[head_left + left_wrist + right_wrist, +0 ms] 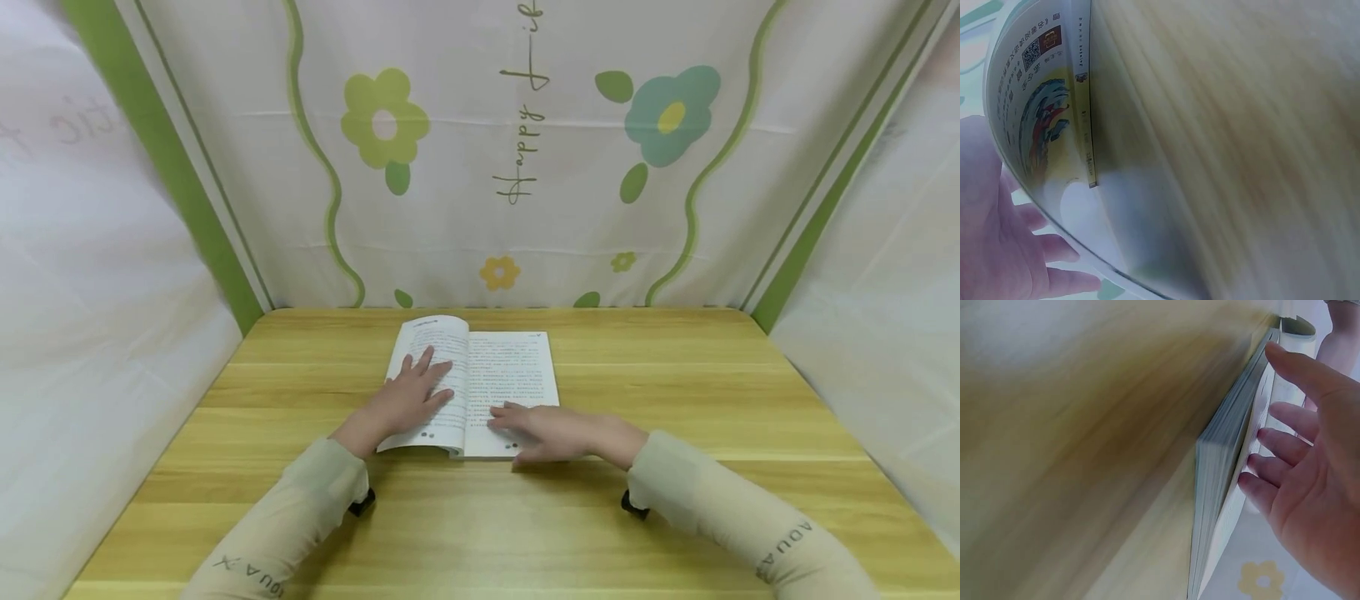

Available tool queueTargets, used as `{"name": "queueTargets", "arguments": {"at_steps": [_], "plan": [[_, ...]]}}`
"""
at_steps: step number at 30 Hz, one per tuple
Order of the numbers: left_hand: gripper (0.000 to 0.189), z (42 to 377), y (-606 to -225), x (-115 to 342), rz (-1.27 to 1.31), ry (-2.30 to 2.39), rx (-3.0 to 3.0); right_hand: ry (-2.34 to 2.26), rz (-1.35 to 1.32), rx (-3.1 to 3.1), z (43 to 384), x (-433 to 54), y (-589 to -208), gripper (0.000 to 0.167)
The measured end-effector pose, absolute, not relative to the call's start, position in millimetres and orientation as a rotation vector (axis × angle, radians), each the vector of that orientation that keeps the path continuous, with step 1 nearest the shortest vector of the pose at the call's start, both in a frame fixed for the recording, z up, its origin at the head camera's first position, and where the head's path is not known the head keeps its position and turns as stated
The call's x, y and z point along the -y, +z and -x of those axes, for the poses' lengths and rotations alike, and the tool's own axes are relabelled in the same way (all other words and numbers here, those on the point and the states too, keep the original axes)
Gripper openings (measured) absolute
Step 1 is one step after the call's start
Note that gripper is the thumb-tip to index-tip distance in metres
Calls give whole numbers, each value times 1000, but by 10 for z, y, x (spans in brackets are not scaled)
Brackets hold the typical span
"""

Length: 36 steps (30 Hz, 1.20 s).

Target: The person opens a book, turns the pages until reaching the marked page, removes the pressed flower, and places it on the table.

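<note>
An open paperback book [510,367] lies on the wooden table, its pages covered in printed text. My left hand [408,398] rests with spread fingers on the left page, which bows up from the table. In the left wrist view the book's cover [1054,119] shows from below, with a coloured picture and a QR code, and the left hand [1004,231] is behind its edge. My right hand [551,429] lies over the lower part of the right page, fingers extended. The right wrist view shows the thick page block [1222,450] beside the right hand [1316,469].
The wooden table [675,375] reaches back to a white curtain [465,200] printed with flowers. White cloth walls stand at the left [97,250] and right [885,292]. Black wrist devices [363,502] show beneath the sleeves.
</note>
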State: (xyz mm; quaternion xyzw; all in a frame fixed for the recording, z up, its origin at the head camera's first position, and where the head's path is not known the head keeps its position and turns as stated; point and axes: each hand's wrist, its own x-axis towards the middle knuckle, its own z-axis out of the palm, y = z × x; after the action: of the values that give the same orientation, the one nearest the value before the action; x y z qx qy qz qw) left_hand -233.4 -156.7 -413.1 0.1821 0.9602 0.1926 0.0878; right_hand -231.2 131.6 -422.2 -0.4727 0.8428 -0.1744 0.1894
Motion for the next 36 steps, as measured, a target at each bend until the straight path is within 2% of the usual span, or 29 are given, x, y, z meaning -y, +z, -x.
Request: {"name": "queueTargets", "arguments": {"at_steps": [12, 26, 36], "plan": [[75, 2320, -4123, 1564, -524, 594, -2826, -423, 1170, -2455, 2339, -1563, -4163, 74], [67, 2322, -4131, 1554, -576, 571, -2809, -359, 1219, -2394, 2405, -1666, -4078, 68], [66, 2335, -4183, 1564, -571, 604, -2811, -423, 1091, -2330, 2422, -1682, -3981, 59]]}}
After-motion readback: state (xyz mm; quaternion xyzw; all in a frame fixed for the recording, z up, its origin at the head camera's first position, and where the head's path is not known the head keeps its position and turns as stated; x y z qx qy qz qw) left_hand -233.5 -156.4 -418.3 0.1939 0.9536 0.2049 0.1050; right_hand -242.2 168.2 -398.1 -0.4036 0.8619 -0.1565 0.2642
